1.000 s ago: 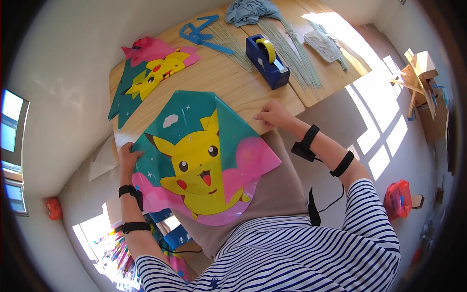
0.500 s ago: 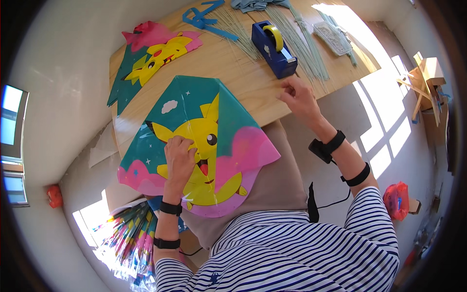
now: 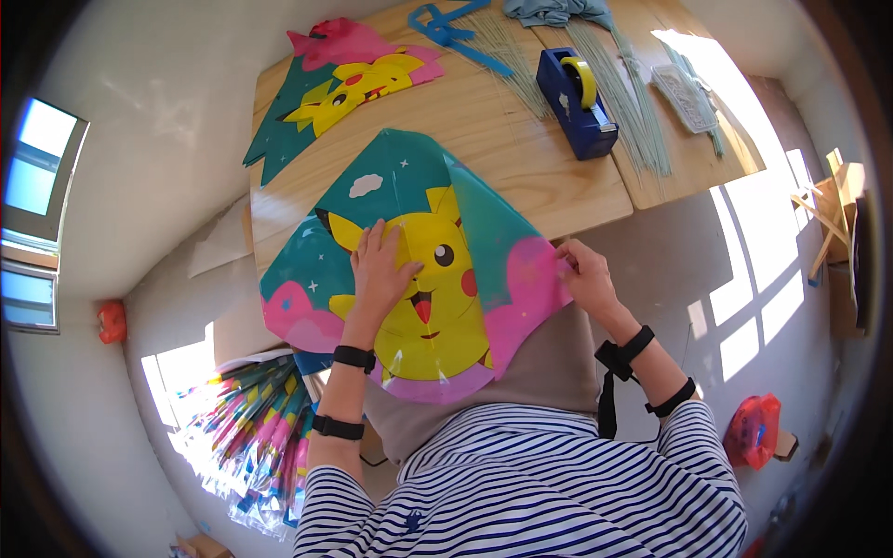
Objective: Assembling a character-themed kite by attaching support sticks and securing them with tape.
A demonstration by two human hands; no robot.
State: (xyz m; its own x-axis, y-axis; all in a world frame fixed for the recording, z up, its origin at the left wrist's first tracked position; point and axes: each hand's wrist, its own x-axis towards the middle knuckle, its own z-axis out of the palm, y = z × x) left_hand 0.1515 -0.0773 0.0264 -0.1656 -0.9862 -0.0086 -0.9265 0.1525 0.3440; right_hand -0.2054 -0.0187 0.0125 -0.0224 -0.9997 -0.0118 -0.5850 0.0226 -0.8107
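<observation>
A kite sheet (image 3: 428,344), green and pink with a yellow cartoon animal, lies across my lap and the near edge of the table. My left hand (image 3: 377,274) rests on its middle with the fingers spread, beside the animal's eye. At the sheet's right corner, my right hand (image 3: 589,284) pinches the pink edge between thumb and fingers. The right side of the sheet is folded over and shows its paler back. Beyond my right hand, a blue tape dispenser (image 3: 579,121) with a yellow roll stands on the table.
On the wooden table (image 3: 484,167) lie another kite sheet (image 3: 339,102), blue strips (image 3: 456,35), bundles of thin pale rods (image 3: 619,102) and a clear plastic box (image 3: 686,97). Many bagged kites (image 3: 256,423) lean at lower left. A red bag (image 3: 753,430) sits on the floor at right.
My right hand has come down from beside the tape dispenser to the kite sheet's right corner and taken hold of it. My left hand has gone from curled to spread. The whole view has shifted.
</observation>
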